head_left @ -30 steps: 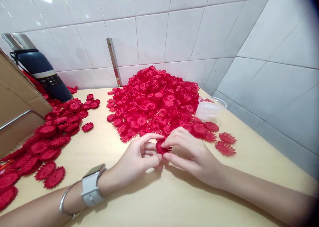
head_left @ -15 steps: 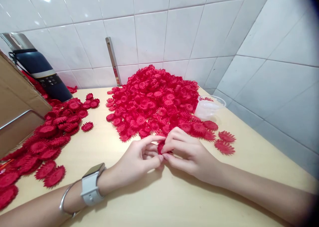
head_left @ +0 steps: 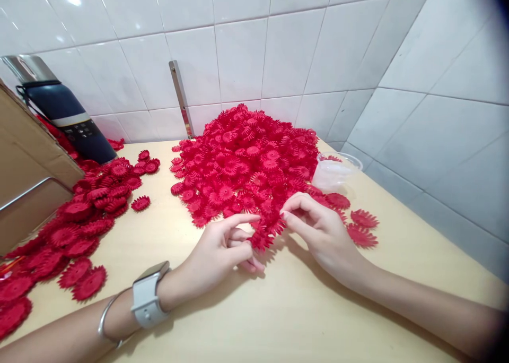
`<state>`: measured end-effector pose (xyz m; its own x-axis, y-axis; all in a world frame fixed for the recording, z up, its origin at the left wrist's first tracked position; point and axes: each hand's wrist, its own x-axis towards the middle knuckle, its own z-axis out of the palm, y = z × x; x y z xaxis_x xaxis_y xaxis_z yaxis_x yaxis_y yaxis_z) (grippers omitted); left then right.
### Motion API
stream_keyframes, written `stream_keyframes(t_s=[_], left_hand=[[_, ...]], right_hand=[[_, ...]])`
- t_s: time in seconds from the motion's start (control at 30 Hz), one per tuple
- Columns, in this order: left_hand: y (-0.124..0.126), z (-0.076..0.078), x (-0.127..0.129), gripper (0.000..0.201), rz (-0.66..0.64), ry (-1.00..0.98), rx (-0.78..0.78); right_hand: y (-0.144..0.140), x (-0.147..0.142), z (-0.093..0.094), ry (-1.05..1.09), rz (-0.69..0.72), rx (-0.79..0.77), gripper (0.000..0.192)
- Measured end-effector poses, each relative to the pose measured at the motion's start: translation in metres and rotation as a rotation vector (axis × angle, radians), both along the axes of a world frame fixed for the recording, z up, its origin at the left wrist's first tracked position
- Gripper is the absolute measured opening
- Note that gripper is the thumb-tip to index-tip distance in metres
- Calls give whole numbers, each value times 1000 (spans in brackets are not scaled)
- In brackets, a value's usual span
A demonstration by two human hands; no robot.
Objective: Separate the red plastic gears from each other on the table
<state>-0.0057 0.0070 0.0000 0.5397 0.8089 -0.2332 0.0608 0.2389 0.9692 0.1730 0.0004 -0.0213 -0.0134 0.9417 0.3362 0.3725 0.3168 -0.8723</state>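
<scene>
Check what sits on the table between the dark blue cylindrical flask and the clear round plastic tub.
Head view: red toothed discs near the flask, a bare strip of pale tabletop, then a large red disc heap beside the tub.

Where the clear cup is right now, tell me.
In the head view, the cup is right of centre, beside the right edge of the tall red heap, beyond the right hand.

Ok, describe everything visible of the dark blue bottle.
The bottle has a dark blue body, a pale band with light markings below it, and a silver, metal-looking cap with a black strap beneath. It slants in this view, though it may stand upright, at the back left beside a cardboard box. Red toothed pieces crowd its base.
</scene>
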Motion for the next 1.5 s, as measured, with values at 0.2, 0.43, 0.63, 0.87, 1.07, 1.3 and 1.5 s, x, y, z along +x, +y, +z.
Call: stream_keyframes(t_s=[0.2,0.43,0.63,0.87,1.07,1.3,1.5], left_hand=[[0,4,1,47,38,34,-27],[0,-2,0,31,66,-14,66],[-3,-9,-3,31,-9,57,197],[-4,-7,-2,36,-84,171,331],[-5,-6,-1,33,-106,220,392],[-4,-8,-1,32,-36,139,256],[1,-6,0,30,52,38,126]], right_hand=[[-1,0,1,46,2,0,11],[-6,-2,7,-102,204,23,14],[-7,-8,11,-336,212,108,21],[-9,-9,8,-406,241,153,13],[-7,-8,8,-369,326,141,14],[-3,-4,9,46,291,-187,14],[-3,-5,10,186,219,-230,14]])
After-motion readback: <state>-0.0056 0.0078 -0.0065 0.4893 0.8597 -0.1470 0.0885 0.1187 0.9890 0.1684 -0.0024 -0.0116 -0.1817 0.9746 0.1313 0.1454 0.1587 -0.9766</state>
